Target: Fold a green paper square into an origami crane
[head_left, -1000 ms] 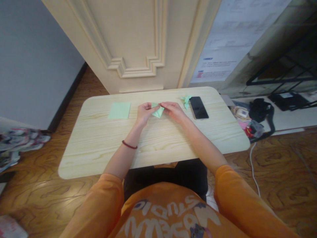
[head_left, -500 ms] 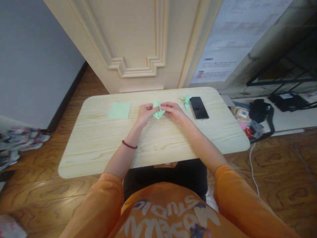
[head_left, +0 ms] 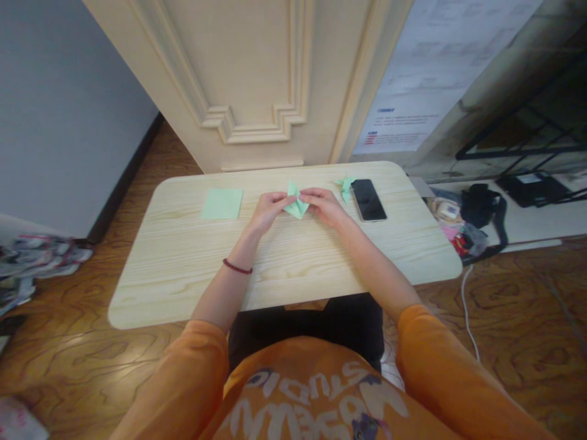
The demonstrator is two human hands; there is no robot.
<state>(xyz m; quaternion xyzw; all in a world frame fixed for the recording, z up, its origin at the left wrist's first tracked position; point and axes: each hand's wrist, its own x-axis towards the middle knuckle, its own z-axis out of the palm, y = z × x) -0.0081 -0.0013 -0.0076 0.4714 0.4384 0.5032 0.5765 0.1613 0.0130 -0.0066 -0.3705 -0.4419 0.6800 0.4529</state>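
Observation:
Between my two hands is a partly folded piece of light green origami paper (head_left: 297, 208), with a point sticking up away from me and wider flaps toward me. My left hand (head_left: 270, 211) pinches its left side between thumb and fingers. On the other side, my right hand (head_left: 324, 206) grips the right edge, also in a pinch. Part of the paper is covered by the fingertips. A square stack of green paper (head_left: 222, 203) lies left of my left hand. A finished-looking green paper crane (head_left: 345, 188) rests right of my right hand, against a phone.
The smartphone (head_left: 369, 200), screen dark, lies on the right of the pale wooden table (head_left: 183, 263). A cream panelled door or cabinet front (head_left: 257, 73) rises behind the table. To the right, a low shelf (head_left: 527, 214) holds cables and bags.
The folded paper has shifted slightly to the right and its near flaps look spread wider. My left fingers have moved a little on it; the right hand is nearly still.

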